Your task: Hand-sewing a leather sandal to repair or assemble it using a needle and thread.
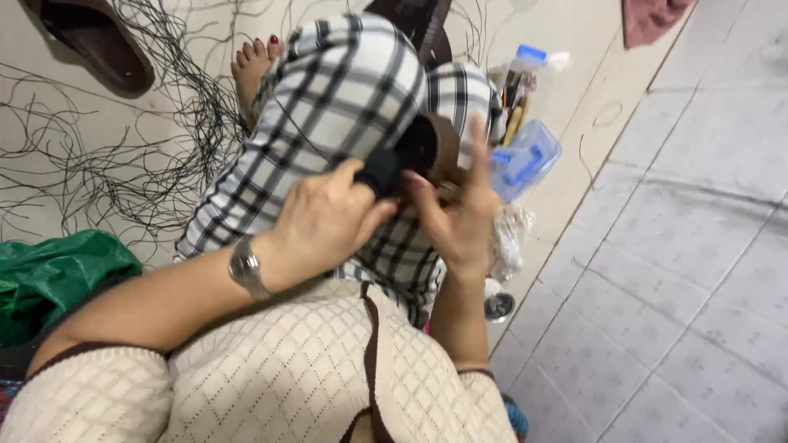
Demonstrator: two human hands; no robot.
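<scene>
Pale tiled floor [698, 246] on the right — beige matting [574, 176] strewn with black cords [123, 156].
</scene>
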